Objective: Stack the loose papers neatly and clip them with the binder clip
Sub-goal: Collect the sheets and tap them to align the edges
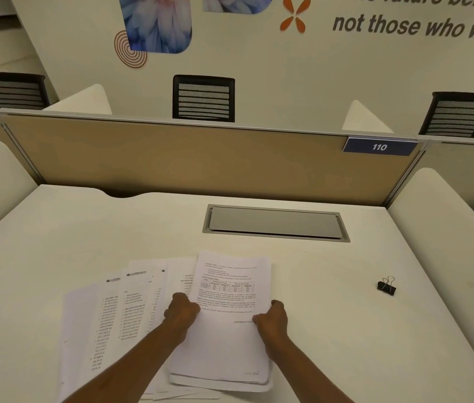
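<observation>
Loose papers lie fanned across the tabletop, most of them spread out to the left of my left hand; a partly gathered bundle sits between my two hands, its top sheet printed with a small table. My left hand is closed on the bundle's left edge, fingers curled round it. My right hand is closed on the right edge, thumb on top of the sheet. The bundle's lower edges are not flush: several sheets show stepped below the top one. The binder clip rests on the tabletop well to the right of my right hand and slightly beyond it, untouched and apart from all paper. Assessment: the gathering and squaring step is in hand and the task is early, with the fanned sheets on the left not yet collected. The next move, as I judge it, calls for drawing those sheets under or onto the bundle, squaring the edges, and only then reaching right for the clip.
</observation>
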### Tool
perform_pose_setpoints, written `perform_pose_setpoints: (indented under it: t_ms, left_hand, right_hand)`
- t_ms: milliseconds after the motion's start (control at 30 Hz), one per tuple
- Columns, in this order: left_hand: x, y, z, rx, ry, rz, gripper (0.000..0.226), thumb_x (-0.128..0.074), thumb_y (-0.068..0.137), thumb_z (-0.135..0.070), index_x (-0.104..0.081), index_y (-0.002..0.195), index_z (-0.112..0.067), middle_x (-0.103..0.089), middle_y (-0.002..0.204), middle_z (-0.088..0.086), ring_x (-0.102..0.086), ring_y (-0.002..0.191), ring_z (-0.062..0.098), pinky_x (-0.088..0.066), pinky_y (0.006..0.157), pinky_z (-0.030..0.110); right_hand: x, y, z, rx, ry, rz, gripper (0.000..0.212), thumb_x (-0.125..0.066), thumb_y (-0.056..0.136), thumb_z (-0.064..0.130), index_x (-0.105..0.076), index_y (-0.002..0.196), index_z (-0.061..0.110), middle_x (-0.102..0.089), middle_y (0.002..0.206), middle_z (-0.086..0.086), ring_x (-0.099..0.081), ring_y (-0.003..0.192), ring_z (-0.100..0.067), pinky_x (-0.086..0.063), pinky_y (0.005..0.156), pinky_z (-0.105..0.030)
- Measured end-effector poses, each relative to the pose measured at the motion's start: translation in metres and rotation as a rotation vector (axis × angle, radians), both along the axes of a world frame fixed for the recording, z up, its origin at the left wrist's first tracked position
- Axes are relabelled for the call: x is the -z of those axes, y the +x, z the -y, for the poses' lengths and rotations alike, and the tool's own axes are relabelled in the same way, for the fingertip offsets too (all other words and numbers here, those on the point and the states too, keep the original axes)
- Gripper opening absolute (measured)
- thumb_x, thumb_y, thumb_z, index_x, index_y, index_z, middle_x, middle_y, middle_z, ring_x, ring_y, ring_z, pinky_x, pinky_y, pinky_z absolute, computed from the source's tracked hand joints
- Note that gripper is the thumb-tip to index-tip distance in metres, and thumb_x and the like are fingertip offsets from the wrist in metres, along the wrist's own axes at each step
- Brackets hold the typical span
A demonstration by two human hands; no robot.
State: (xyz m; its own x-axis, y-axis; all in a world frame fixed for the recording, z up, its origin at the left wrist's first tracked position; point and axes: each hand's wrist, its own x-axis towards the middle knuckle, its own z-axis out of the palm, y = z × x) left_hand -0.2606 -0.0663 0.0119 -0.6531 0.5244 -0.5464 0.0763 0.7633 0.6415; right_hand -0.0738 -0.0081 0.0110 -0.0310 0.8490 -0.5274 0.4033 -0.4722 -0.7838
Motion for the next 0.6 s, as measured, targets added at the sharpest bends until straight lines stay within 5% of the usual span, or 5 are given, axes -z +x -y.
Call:
perform_pose_setpoints:
  t_ms: [100, 267, 467, 600]
  left_hand:
    - [0.0, 0.002, -0.002, -0.024, -0.022, 0.015, 0.026, -0.061, 0.085, -0.007, -0.044, 0.105, -0.01, -0.056, 0.103, 0.009, -0.056, 0.094, 0.026, -0.052, 0.078, 0.035]
    - [0.002, -0.002, -0.003, -0.076, 0.003, 0.09, 0.02, -0.059, 0.083, 0.006, -0.047, 0.097, -0.001, -0.048, 0.079, 0.006, -0.047, 0.07, 0.017, -0.042, 0.069, 0.03]
    - [0.005, -0.017, 0.011, -0.146, 0.006, 0.107, 0.028, -0.067, 0.079, 0.004, -0.056, 0.105, 0.009, -0.059, 0.099, 0.019, -0.054, 0.087, 0.028, -0.045, 0.074, 0.033]
    - [0.002, -0.014, 0.021, -0.02, -0.205, -0.167, 0.028, -0.062, 0.084, -0.017, -0.052, 0.107, -0.006, -0.05, 0.109, 0.015, -0.048, 0.1, 0.029, -0.048, 0.089, 0.04]
  right_hand:
    - [0.0, 0.001, 0.004, -0.053, 0.04, -0.057, 0.029, -0.057, 0.075, -0.009, -0.06, 0.099, 0.007, -0.066, 0.099, -0.006, -0.062, 0.081, -0.015, -0.049, 0.058, -0.019]
    - [-0.004, 0.001, 0.006, -0.095, 0.115, -0.133, 0.028, -0.058, 0.077, -0.01, -0.063, 0.096, 0.01, -0.068, 0.096, -0.002, -0.066, 0.086, -0.018, -0.057, 0.071, -0.028]
    - [-0.005, -0.004, 0.005, -0.166, 0.142, -0.152, 0.027, -0.06, 0.077, -0.008, -0.064, 0.098, 0.009, -0.07, 0.096, -0.001, -0.067, 0.085, -0.016, -0.054, 0.063, -0.019]
    - [0.0, -0.017, 0.006, -0.205, 0.111, -0.078, 0.024, -0.058, 0.076, -0.008, -0.063, 0.094, 0.007, -0.067, 0.098, -0.005, -0.063, 0.081, -0.012, -0.052, 0.06, -0.017]
